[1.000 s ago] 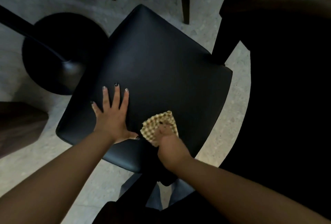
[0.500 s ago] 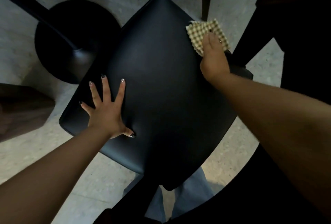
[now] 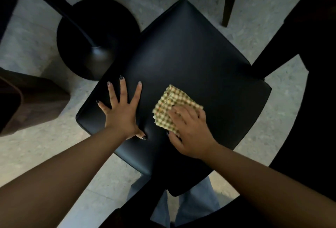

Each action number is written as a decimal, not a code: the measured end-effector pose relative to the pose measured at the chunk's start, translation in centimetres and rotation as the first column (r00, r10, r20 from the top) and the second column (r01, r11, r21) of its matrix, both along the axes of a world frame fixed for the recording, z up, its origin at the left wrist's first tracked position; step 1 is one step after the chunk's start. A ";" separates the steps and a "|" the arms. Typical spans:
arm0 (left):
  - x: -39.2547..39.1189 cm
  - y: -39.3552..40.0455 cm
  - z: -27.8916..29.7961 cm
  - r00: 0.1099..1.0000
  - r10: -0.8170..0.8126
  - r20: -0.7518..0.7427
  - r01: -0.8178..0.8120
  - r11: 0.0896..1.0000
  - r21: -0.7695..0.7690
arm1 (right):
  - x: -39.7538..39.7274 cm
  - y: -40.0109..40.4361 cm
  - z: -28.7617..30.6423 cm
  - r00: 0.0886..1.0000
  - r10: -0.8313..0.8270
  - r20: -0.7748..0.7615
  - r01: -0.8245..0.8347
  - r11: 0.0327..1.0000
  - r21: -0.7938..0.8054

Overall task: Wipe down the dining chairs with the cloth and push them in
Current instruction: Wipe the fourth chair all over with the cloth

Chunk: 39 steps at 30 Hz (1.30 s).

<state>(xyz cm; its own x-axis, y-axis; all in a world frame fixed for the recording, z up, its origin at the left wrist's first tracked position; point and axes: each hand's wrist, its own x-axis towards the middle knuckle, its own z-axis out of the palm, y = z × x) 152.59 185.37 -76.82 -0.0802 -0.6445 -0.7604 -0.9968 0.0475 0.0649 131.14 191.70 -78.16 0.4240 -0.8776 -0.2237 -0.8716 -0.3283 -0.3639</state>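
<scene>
Left hand (image 3: 121, 114) flat, fingers spread, on chair seat (image 3: 190, 60); right hand (image 3: 190, 133) fingers pressing checked cloth (image 3: 170, 108) onto seat.

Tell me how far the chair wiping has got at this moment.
Nothing looks finished. In hand: the right hand presses the checked cloth on the black chair seat, while the left hand lies flat on it. Left: the chair stands out on the floor, not pushed in.

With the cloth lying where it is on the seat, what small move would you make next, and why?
Probably sweep the cloth toward the far corner of the seat: the right hand presses it flat near the front, the left hand braces the seat, and that far area lies uncovered.
</scene>
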 end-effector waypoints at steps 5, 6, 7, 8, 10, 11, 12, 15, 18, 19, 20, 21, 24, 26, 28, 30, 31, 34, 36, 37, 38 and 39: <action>0.0 -0.1 0.0 1.000 0.005 -0.012 -0.004 1.000 0.006 | -1.3 -2.8 -2.7 0.962 0.188 -0.199 -0.184 0.982 0.039; 0.0 0.0 -0.1 1.000 0.005 -0.012 -0.005 1.000 0.003 | -1.2 -3.0 -3.2 0.954 0.205 -0.220 -0.198 0.979 0.053; 0.1 0.1 -0.2 1.000 0.004 -0.011 -0.004 1.000 -0.001 | -0.9 -3.0 -3.8 0.953 0.212 -0.218 -0.207 0.977 0.047; 0.1 0.1 -0.3 1.000 0.000 -0.010 0.000 1.000 -0.005 | -0.7 -2.9 -4.2 0.955 0.213 -0.208 -0.211 0.977 0.029; 0.1 0.1 -0.5 1.000 -0.001 -0.010 0.001 1.000 -0.008 | 0.0 -2.5 -4.7 0.963 0.197 -0.185 -0.206 0.978 -0.029; 0.1 0.0 -0.4 1.000 0.002 -0.011 -0.002 1.000 -0.007 | 0.3 -2.2 -4.9 0.969 0.179 -0.172 -0.192 0.980 -0.060; 0.1 0.1 -0.4 1.000 0.000 -0.010 0.000 1.000 -0.009 | 0.3 -2.0 -5.1 0.975 0.158 -0.156 -0.172 0.982 -0.082; 0.1 0.1 -0.5 1.000 0.002 -0.010 -0.002 1.000 -0.013 | 0.4 -2.1 -5.1 0.991 0.125 -0.052 -0.129 0.988 -0.079; 0.1 0.1 -0.6 1.000 0.000 -0.013 0.000 1.000 -0.015 | -1.2 -3.8 -5.1 0.987 0.162 -0.013 -0.162 0.981 -0.107; 0.1 0.1 -0.6 1.000 0.000 -0.016 0.000 1.000 -0.016 | -2.6 -5.0 -5.0 0.995 0.087 -0.046 -0.092 0.985 -0.147; 0.2 0.1 -0.7 1.000 0.001 -0.016 -0.001 1.000 -0.019 | -4.3 -6.5 -4.9 0.997 -0.045 -0.062 0.032 0.979 -0.200; 0.2 0.2 -0.7 1.000 0.002 -0.017 -0.002 1.000 -0.024 | -6.3 -8.2 -4.5 0.980 -0.193 -0.037 0.180 0.958 -0.222; 0.3 0.2 -0.8 0.999 0.004 -0.032 -0.004 1.000 -0.026 | -10.9 -11.9 -3.8 0.862 -0.506 -0.023 0.502 0.860 -0.093; 0.4 0.1 -0.8 0.999 0.001 -0.051 -0.002 1.000 -0.018 | -10.3 -12.7 -4.1 0.782 -0.623 -0.020 0.621 0.782 -0.058; 0.6 0.1 -0.8 0.998 0.004 -0.064 -0.004 1.000 -0.009 | -7.3 -12.1 -4.5 0.751 -0.654 -0.092 0.646 0.757 -0.103; 0.8 0.1 -0.8 0.997 -0.017 -0.073 0.016 1.000 -0.004 | -3.7 -9.8 -5.2 0.791 -0.602 -0.111 0.586 0.797 -0.149; 1.0 -0.1 -0.7 0.996 -0.033 -0.078 0.034 0.999 0.004 | -1.7 -7.8 -5.7 0.828 -0.557 -0.057 0.544 0.825 -0.155; 2.7 -1.3 0.1 0.990 -0.111 -0.082 0.115 0.992 0.048 | 4.1 0.0 -6.7 0.958 -0.274 0.089 0.284 0.949 -0.134; 4.6 -1.8 0.6 0.982 -0.180 -0.057 0.183 0.982 0.044 | 6.4 4.0 -5.8 0.993 0.021 0.119 -0.013 0.997 -0.070; 5.5 -1.8 0.6 0.977 -0.210 -0.041 0.211 0.977 0.038 | 6.6 4.5 -5.2 0.980 0.161 0.116 -0.159 0.987 -0.033; 6.1 -1.8 0.6 0.975 -0.220 -0.034 0.222 0.974 0.039 | 6.1 4.0 -5.0 0.954 0.273 0.122 -0.274 0.962 -0.002; 6.3 -1.7 0.5 0.975 -0.218 -0.036 0.219 0.975 0.043 | 5.2 2.7 -4.8 0.927 0.342 0.153 -0.340 0.940 -0.038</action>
